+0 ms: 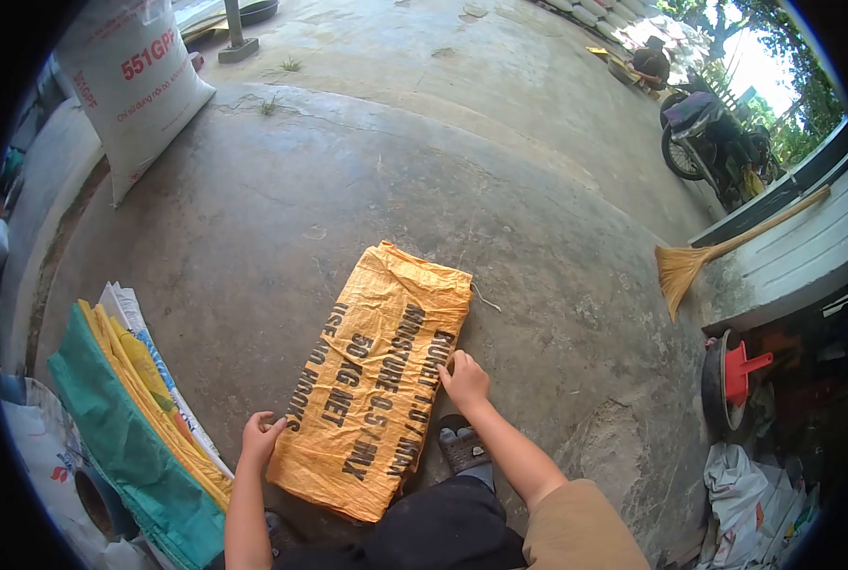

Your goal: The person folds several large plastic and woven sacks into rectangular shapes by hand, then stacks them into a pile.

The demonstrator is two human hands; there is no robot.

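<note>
A folded orange woven sack point(371, 380) with black print lies on the concrete floor right in front of my knees. My left hand point(264, 437) is at the sack's left edge, its thumb and fingers bent with a small gap between them. At the right edge, my right hand point(464, 378) pinches the sack's side near the print. A loose white thread point(485, 298) trails from the upper right corner.
Folded green point(124, 408), yellow and white sacks lie at the left. A full white sack point(139, 85) stands at the upper left. At the right are a broom point(685, 271), a red-handled round object point(735, 372) and crumpled white sacks point(752, 499). A motorbike point(709, 142) stands farther back.
</note>
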